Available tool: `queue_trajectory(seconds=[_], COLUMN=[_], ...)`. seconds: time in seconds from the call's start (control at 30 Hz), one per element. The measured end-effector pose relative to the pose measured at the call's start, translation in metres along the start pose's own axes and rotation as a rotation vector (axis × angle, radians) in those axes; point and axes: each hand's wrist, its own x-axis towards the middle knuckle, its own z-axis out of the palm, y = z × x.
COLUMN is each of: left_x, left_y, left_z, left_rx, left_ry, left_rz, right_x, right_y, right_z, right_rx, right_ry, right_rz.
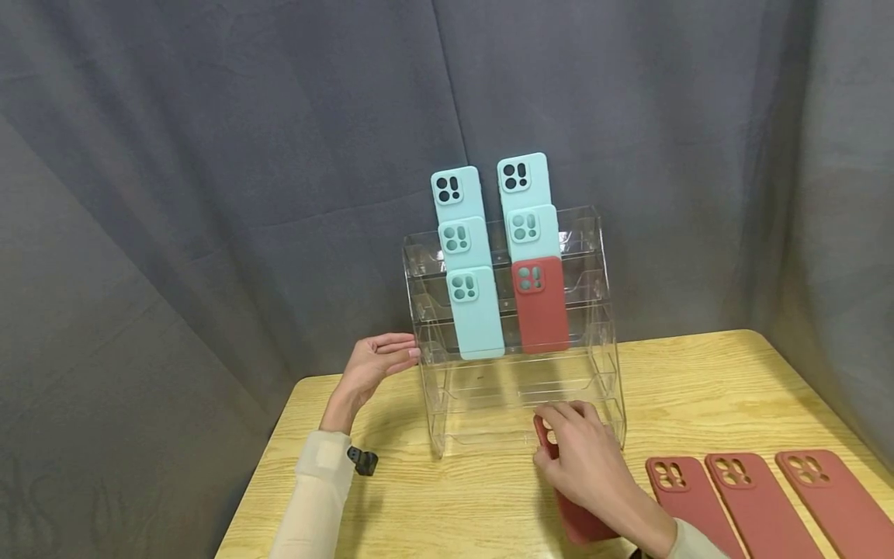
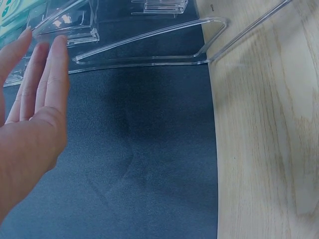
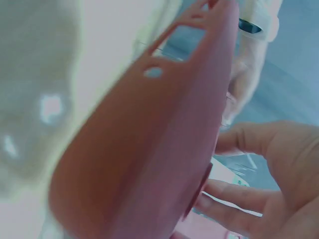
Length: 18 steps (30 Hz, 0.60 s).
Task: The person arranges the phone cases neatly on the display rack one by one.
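A clear acrylic tiered stand (image 1: 478,442) stands on the table. Light blue phone cases lean in its left column, lowest one in front (image 1: 478,326). In the right column, a red phone case (image 1: 542,318) sits before two light blue ones. My left hand (image 1: 373,366) is at the stand's left side, fingers extended, fingertips at its edge; the left wrist view shows the same hand (image 2: 37,109). My right hand (image 1: 585,454) grips another red phone case (image 1: 583,522) low before the stand. Up close in the right wrist view, that case (image 3: 149,144) partly hides the fingers.
Three red phone cases (image 1: 761,497) lie side by side on the wooden table (image 1: 412,505) at the right. A grey curtain (image 1: 279,194) hangs behind the table. A small black device (image 1: 363,461) is on the left wrist.
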Motion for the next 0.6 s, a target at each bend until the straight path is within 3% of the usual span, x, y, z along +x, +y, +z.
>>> queue_trajectory(seconds=[0.2,0.47,0.6], left_x=[-0.001,-0.001,-0.001], left_y=[-0.001,0.001,0.001], left_z=[-0.002,-0.002,0.001], left_rx=[0.001,-0.012,-0.031], left_ry=[0.004,0.000,0.001], left_rz=[-0.008,-0.003,-0.013], right_x=[0.025,0.050,0.060], right_y=[-0.014,-0.025,-0.030], right_z=[-0.008,-0.014,-0.012], right_rx=[0.066,0.105,0.118], right_ry=[0.139,0.195,0.260], right_rz=[-0.073,-0.080,-0.097])
